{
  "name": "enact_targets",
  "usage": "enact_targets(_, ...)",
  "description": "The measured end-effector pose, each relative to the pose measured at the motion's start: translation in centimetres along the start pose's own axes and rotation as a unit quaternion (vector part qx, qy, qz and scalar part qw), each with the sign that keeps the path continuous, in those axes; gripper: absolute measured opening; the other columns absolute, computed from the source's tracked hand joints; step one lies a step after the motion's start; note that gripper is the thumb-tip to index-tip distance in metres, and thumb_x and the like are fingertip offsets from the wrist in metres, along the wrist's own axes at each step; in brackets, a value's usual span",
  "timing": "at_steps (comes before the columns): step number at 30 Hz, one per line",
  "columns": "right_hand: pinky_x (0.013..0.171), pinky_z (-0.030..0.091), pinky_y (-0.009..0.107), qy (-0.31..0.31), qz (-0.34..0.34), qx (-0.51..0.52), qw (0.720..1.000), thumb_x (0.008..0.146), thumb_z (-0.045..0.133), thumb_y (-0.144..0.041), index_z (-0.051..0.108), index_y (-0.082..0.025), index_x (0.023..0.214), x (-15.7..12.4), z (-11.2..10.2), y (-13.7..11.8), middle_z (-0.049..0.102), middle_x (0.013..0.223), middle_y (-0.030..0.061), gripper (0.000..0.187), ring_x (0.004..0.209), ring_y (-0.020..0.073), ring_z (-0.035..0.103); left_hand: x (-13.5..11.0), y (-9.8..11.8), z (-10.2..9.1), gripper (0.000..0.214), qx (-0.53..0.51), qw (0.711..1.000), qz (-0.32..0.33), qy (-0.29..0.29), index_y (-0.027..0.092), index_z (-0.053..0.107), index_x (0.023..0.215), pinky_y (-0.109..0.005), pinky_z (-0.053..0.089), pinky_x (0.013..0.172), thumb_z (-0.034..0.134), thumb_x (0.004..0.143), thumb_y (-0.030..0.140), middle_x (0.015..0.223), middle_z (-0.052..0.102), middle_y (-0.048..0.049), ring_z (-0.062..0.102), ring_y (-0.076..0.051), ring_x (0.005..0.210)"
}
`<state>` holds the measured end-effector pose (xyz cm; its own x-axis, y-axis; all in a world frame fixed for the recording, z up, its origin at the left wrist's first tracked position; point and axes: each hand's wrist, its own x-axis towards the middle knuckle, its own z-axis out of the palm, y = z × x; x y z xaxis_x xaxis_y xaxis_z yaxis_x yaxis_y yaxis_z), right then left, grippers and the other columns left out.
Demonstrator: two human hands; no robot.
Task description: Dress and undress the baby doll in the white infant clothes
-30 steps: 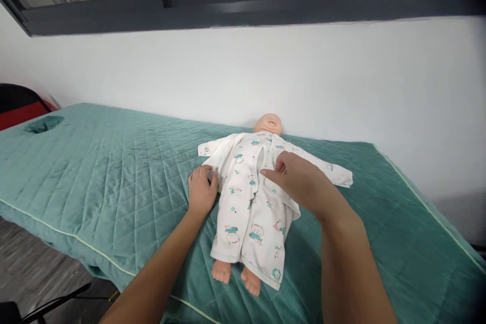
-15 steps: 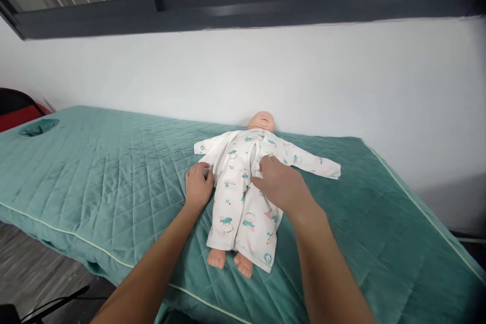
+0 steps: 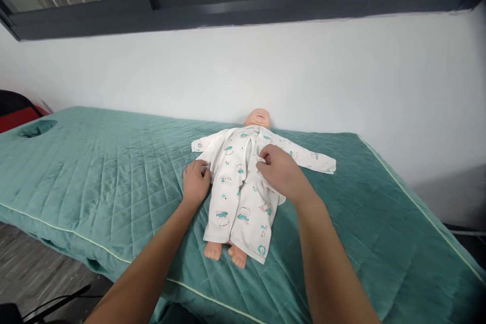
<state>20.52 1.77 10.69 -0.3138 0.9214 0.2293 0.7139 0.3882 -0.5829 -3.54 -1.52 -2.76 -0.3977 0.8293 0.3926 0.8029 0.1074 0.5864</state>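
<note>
A baby doll (image 3: pixel 258 117) lies on its back on a green quilted bed (image 3: pixel 94 162), head toward the wall. It wears a white romper (image 3: pixel 237 197) printed with teal bears; bare feet stick out at the bottom. My left hand (image 3: pixel 195 184) rests at the romper's left side, fingers curled onto the fabric edge. My right hand (image 3: pixel 279 172) lies on the doll's chest, thumb and fingers pinching the romper's front flap.
A white wall (image 3: pixel 341 81) runs behind the bed under a dark window frame (image 3: pixel 243 2). A round face hole (image 3: pixel 37 128) sits at the bed's far left end. A red and black chair (image 3: pixel 17 111) stands beyond it. Grey floor shows at lower left.
My right hand has shifted slightly up the doll's chest along the front flap. The left hand has stayed at the romper's side. The view has drifted a little.
</note>
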Motion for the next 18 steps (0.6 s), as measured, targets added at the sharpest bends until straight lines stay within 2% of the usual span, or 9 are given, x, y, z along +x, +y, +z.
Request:
enact_targets(2, 0.067, 0.036, 0.030, 0.067, -0.002, 0.029, 0.997, 0.080, 0.048, -0.016, 0.050, -0.023, 0.082, -0.4, -1.0, -0.4, 0.062, 0.083, 0.0022, 0.008, 0.076, 0.0196, 0.055, 0.0, 0.0, 0.0, 0.023, -0.001, 1.000, 0.000, 0.000, 0.019, 0.064, 0.105, -0.048, 0.042, 0.105, 0.048, 0.087, 0.021, 0.115, 0.070, -0.0100, 0.060, -0.029, 0.116)
enact_targets(4, 0.066, 0.035, 0.030, 0.083, -0.013, 0.049, 0.995, 0.079, 0.049, -0.014, 0.051, -0.023, 0.084, -0.8, -1.4, -1.0, 0.062, 0.080, 0.0013, 0.010, 0.074, 0.0190, 0.054, 0.0, -0.1, 0.1, 0.023, -0.005, 1.000, 0.001, 0.000, 0.020, 0.064, 0.104, -0.047, 0.042, 0.106, 0.048, 0.087, 0.021, 0.116, 0.070, -0.0097, 0.060, -0.029, 0.116)
enact_targets(9, 0.062, 0.035, 0.029, -0.071, -0.067, 0.118, 0.988, 0.083, 0.048, -0.017, 0.054, -0.024, 0.080, -1.1, 0.0, -1.4, 0.058, 0.069, -0.0031, 0.009, 0.065, 0.0159, 0.053, 0.0, -0.2, 0.1, 0.024, -0.011, 1.000, 0.007, 0.002, 0.020, 0.063, 0.105, -0.048, 0.041, 0.107, 0.048, 0.087, 0.021, 0.115, 0.070, -0.0088, 0.060, -0.029, 0.116)
enact_targets(11, 0.061, 0.037, 0.028, -0.088, -0.066, 0.166, 0.980, 0.085, 0.049, -0.020, 0.057, -0.024, 0.082, -0.7, 0.9, -0.9, 0.060, 0.068, -0.0039, 0.009, 0.064, 0.0153, 0.054, 0.0, -0.3, 0.2, 0.024, -0.013, 1.000, 0.006, 0.006, 0.020, 0.064, 0.105, -0.047, 0.043, 0.106, 0.048, 0.087, 0.021, 0.115, 0.070, -0.0088, 0.060, -0.029, 0.115)
enact_targets(13, 0.066, 0.043, 0.029, -0.030, -0.049, 0.226, 0.972, 0.085, 0.051, -0.022, 0.059, -0.024, 0.085, 0.0, 1.6, 0.0, 0.065, 0.075, -0.0028, 0.008, 0.069, 0.0157, 0.060, 0.0, -0.5, 0.3, 0.025, -0.012, 1.000, 0.003, 0.015, 0.019, 0.064, 0.106, -0.046, 0.045, 0.105, 0.047, 0.087, 0.022, 0.114, 0.069, -0.0099, 0.060, -0.029, 0.114)
enact_targets(15, 0.075, 0.048, 0.031, 0.076, -0.024, 0.266, 0.961, 0.086, 0.052, -0.023, 0.060, -0.024, 0.088, 0.8, 2.3, 1.3, 0.070, 0.088, 0.0004, 0.009, 0.082, 0.0175, 0.065, 0.0, -0.6, 0.4, 0.028, -0.004, 0.999, -0.010, 0.033, 0.017, 0.064, 0.110, -0.046, 0.045, 0.107, 0.047, 0.088, 0.023, 0.118, 0.067, -0.0120, 0.059, -0.029, 0.118)
enact_targets(17, 0.087, 0.051, 0.036, 0.159, -0.005, 0.269, 0.950, 0.087, 0.054, -0.027, 0.063, -0.023, 0.095, 1.6, 3.1, 2.8, 0.071, 0.105, 0.0045, 0.013, 0.098, 0.0204, 0.066, 0.1, -0.6, 0.6, 0.033, 0.013, 0.997, -0.041, 0.059, 0.015, 0.063, 0.116, -0.046, 0.042, 0.111, 0.048, 0.088, 0.026, 0.130, 0.061, -0.0150, 0.055, -0.030, 0.127)
enact_targets(18, 0.094, 0.050, 0.039, 0.179, 0.000, 0.260, 0.949, 0.088, 0.055, -0.030, 0.065, -0.023, 0.101, 1.9, 3.5, 3.5, 0.070, 0.114, 0.0062, 0.018, 0.105, 0.0219, 0.065, 0.2, -0.5, 0.6, 0.035, 0.024, 0.996, -0.059, 0.070, 0.014, 0.063, 0.118, -0.046, 0.041, 0.113, 0.050, 0.088, 0.028, 0.137, 0.057, -0.0167, 0.051, -0.031, 0.132)
